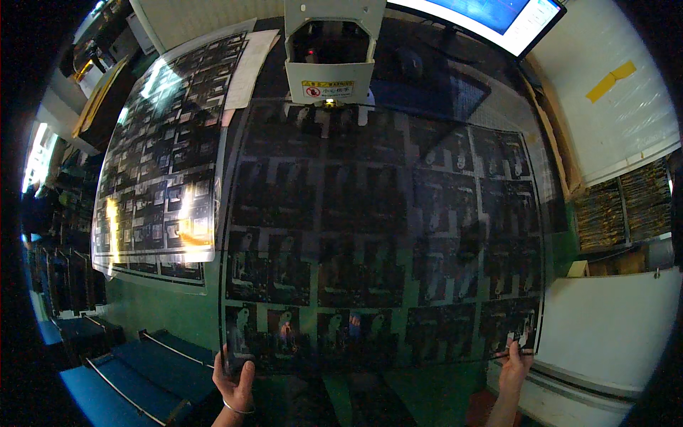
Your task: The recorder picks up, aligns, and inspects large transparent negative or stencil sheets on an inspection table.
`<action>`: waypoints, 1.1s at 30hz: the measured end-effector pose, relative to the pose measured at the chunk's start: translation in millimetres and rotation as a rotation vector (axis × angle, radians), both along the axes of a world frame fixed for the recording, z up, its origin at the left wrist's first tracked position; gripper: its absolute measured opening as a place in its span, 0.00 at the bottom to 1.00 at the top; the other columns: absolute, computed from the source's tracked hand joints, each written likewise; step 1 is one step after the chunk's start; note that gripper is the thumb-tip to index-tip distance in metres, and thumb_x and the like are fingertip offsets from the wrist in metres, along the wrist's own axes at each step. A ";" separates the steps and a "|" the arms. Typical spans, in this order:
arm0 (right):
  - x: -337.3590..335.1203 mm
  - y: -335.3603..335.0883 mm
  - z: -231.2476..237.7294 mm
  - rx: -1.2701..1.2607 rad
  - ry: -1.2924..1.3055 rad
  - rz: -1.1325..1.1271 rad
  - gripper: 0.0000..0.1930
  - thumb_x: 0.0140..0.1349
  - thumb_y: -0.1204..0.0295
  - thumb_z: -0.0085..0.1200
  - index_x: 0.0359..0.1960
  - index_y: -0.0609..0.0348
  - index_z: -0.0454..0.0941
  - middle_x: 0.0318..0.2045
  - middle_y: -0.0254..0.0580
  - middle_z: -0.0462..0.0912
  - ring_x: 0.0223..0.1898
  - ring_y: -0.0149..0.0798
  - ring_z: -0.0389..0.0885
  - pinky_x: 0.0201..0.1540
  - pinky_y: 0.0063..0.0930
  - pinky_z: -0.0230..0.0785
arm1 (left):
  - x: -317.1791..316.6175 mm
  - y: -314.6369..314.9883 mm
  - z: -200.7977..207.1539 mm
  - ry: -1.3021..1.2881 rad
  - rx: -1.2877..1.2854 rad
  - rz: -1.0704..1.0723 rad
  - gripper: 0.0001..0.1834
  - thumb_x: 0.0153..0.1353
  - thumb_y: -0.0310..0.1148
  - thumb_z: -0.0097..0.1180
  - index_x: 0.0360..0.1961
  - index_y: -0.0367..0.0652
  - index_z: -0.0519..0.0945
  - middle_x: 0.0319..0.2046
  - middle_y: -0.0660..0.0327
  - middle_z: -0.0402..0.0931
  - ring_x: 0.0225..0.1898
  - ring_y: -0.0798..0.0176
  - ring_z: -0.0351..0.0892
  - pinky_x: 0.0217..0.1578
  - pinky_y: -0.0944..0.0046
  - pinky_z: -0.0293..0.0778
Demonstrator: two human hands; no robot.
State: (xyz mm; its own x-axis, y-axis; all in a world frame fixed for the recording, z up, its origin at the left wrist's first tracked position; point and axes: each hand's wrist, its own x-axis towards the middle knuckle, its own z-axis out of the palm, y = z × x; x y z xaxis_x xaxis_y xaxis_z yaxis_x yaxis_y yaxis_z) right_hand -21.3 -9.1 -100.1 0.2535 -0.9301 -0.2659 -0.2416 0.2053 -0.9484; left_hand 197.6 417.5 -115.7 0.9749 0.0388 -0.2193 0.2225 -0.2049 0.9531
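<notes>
A large, dark, see-through film sheet (363,238) printed with rows of repeated circuit-like patterns spans the middle of the head view. My left hand (233,381) grips its near left corner, thumb on top, a thin bangle at the wrist. At the near right corner, my right hand (514,363) pinches the edge with the thumb on the upper face. The sheet's far edge reaches under the light-coloured machine head (331,82), which carries a warning label and a small lit lamp. My legs and the green floor show faintly through the film.
On the left lies a stack of similar glossy films (167,149) beside white paper (252,67). A monitor (491,21) and a mouse (410,62) are at the back. Blue racks with metal bars (142,377) stand lower left, a white cabinet (612,327) at right.
</notes>
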 end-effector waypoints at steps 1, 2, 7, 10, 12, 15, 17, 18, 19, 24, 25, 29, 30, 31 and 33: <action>1.5 0.9 0.8 -0.003 0.004 0.002 0.16 0.56 0.73 0.50 0.47 0.56 0.65 0.37 0.36 0.74 0.35 0.29 0.75 0.26 0.23 0.73 | 0.8 -0.6 0.3 -0.003 0.002 0.002 0.27 0.50 0.24 0.55 0.51 0.29 0.60 0.38 0.57 0.71 0.38 0.68 0.70 0.41 0.69 0.66; 1.3 0.6 0.5 -0.006 0.001 0.008 0.16 0.56 0.73 0.50 0.47 0.56 0.65 0.37 0.36 0.74 0.35 0.29 0.75 0.26 0.24 0.73 | 1.1 -1.0 0.4 -0.007 0.004 0.004 0.27 0.50 0.24 0.55 0.51 0.29 0.60 0.38 0.57 0.71 0.37 0.68 0.70 0.41 0.69 0.66; -8.9 -6.0 -8.9 0.014 0.002 -0.023 0.15 0.56 0.72 0.50 0.45 0.56 0.66 0.34 0.37 0.75 0.31 0.30 0.75 0.25 0.26 0.72 | -1.0 2.8 -6.4 -0.030 0.028 0.019 0.28 0.50 0.24 0.55 0.51 0.29 0.60 0.38 0.57 0.71 0.37 0.68 0.71 0.41 0.69 0.67; -12.1 -9.3 -10.4 0.025 -0.009 -0.009 0.18 0.56 0.73 0.50 0.47 0.54 0.61 0.37 0.45 0.76 0.37 0.35 0.78 0.22 0.28 0.73 | 2.4 3.1 -4.7 0.011 0.011 0.002 0.28 0.50 0.24 0.55 0.51 0.29 0.60 0.37 0.57 0.72 0.37 0.68 0.71 0.40 0.70 0.67; -8.1 -7.5 -6.7 0.028 -0.020 0.005 0.18 0.56 0.73 0.50 0.47 0.54 0.60 0.37 0.45 0.76 0.36 0.35 0.78 0.22 0.28 0.74 | 5.5 0.4 -1.2 0.029 -0.001 0.003 0.28 0.50 0.24 0.55 0.51 0.29 0.60 0.36 0.57 0.72 0.36 0.68 0.71 0.40 0.70 0.67; 0.6 -4.3 -2.4 0.005 -0.029 0.028 0.15 0.56 0.72 0.50 0.46 0.55 0.64 0.35 0.41 0.76 0.30 0.31 0.76 0.24 0.27 0.71 | 6.7 -3.3 4.0 0.051 -0.013 -0.001 0.27 0.50 0.23 0.55 0.51 0.30 0.60 0.39 0.57 0.70 0.39 0.68 0.69 0.42 0.70 0.65; -0.1 -4.7 -2.2 0.001 -0.038 0.020 0.15 0.56 0.72 0.50 0.45 0.54 0.64 0.34 0.41 0.76 0.29 0.30 0.76 0.25 0.27 0.71 | 8.5 -0.3 6.4 0.113 -0.027 -0.056 0.27 0.50 0.22 0.53 0.52 0.30 0.60 0.45 0.57 0.66 0.45 0.66 0.65 0.47 0.67 0.61; -0.8 -5.2 -2.9 0.011 -0.045 0.006 0.16 0.56 0.73 0.51 0.45 0.53 0.62 0.35 0.44 0.76 0.29 0.31 0.77 0.24 0.27 0.73 | 8.7 0.1 6.5 0.110 -0.017 -0.060 0.27 0.50 0.22 0.54 0.52 0.30 0.60 0.45 0.57 0.66 0.45 0.66 0.65 0.47 0.67 0.61; -1.1 -5.5 -3.3 0.022 -0.052 -0.008 0.17 0.55 0.73 0.51 0.44 0.53 0.60 0.36 0.47 0.76 0.30 0.32 0.78 0.23 0.28 0.75 | 9.0 0.2 6.7 0.107 -0.008 -0.064 0.27 0.50 0.22 0.54 0.52 0.30 0.60 0.45 0.57 0.66 0.45 0.66 0.65 0.47 0.67 0.61; 4.2 -3.9 -0.1 0.001 -0.052 0.007 0.16 0.56 0.73 0.51 0.44 0.52 0.60 0.35 0.46 0.76 0.29 0.33 0.78 0.23 0.28 0.75 | 9.3 -1.3 3.9 0.063 -0.004 -0.039 0.27 0.50 0.24 0.55 0.51 0.30 0.61 0.42 0.57 0.68 0.42 0.67 0.67 0.44 0.68 0.63; 4.4 -4.0 0.7 0.009 -0.047 0.016 0.16 0.56 0.73 0.51 0.44 0.52 0.60 0.35 0.46 0.76 0.29 0.33 0.78 0.23 0.28 0.75 | 11.6 -5.3 5.1 0.047 -0.005 -0.023 0.27 0.49 0.25 0.56 0.50 0.30 0.62 0.39 0.58 0.70 0.39 0.68 0.69 0.41 0.70 0.65; 6.4 -2.7 1.9 0.016 -0.051 -0.010 0.17 0.55 0.73 0.52 0.44 0.53 0.59 0.35 0.47 0.76 0.27 0.33 0.77 0.24 0.29 0.75 | 10.1 -9.5 3.9 -0.007 0.009 0.018 0.26 0.49 0.26 0.57 0.49 0.30 0.63 0.35 0.59 0.72 0.36 0.70 0.70 0.38 0.71 0.67; 4.3 -4.2 -0.8 0.009 -0.048 -0.009 0.18 0.55 0.73 0.52 0.44 0.53 0.59 0.36 0.46 0.76 0.28 0.34 0.78 0.24 0.29 0.75 | 10.2 -9.6 4.1 -0.004 0.011 0.016 0.26 0.49 0.26 0.57 0.49 0.30 0.63 0.35 0.59 0.72 0.36 0.70 0.70 0.38 0.71 0.67; 2.4 -5.5 -2.4 0.002 -0.045 -0.008 0.18 0.55 0.72 0.52 0.44 0.53 0.59 0.36 0.46 0.76 0.28 0.34 0.78 0.24 0.29 0.74 | 10.5 -9.6 4.6 -0.002 0.014 0.014 0.26 0.49 0.26 0.57 0.49 0.30 0.63 0.35 0.59 0.72 0.36 0.70 0.70 0.38 0.71 0.67; -0.3 -6.8 -0.7 0.046 -0.038 0.024 0.18 0.54 0.72 0.52 0.44 0.53 0.59 0.37 0.46 0.75 0.32 0.35 0.78 0.24 0.30 0.74 | 10.3 -8.9 4.5 -0.003 0.026 0.012 0.26 0.49 0.25 0.56 0.49 0.30 0.63 0.35 0.59 0.72 0.35 0.69 0.71 0.38 0.71 0.67</action>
